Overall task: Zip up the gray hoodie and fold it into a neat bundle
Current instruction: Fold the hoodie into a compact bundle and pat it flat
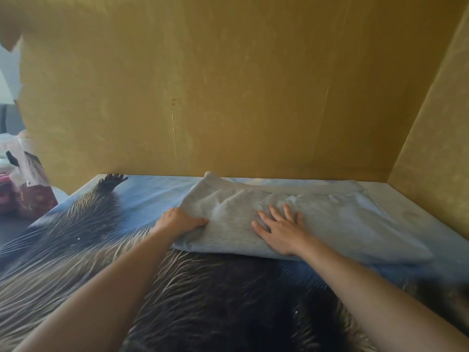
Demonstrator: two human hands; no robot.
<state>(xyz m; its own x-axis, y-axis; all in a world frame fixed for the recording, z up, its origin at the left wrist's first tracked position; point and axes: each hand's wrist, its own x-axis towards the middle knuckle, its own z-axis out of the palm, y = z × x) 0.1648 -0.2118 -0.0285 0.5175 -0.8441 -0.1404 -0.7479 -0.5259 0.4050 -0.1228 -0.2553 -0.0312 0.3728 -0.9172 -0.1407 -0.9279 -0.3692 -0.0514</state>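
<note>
The gray hoodie (330, 224) lies folded into a wide flat rectangle on the bed, close to the yellow wall. Its zipper is hidden. My left hand (179, 221) grips the hoodie's left edge, thumb on top and fingers curled under the fabric. My right hand (279, 229) lies flat on top of the hoodie near its front fold, fingers spread and straight, pressing the cloth down.
The bed cover (101, 250) is blue with a large printed spiny animal. A yellow wall (228, 85) stands right behind the bed and turns a corner at the right. Bags and packets (22, 184) sit off the bed's left side.
</note>
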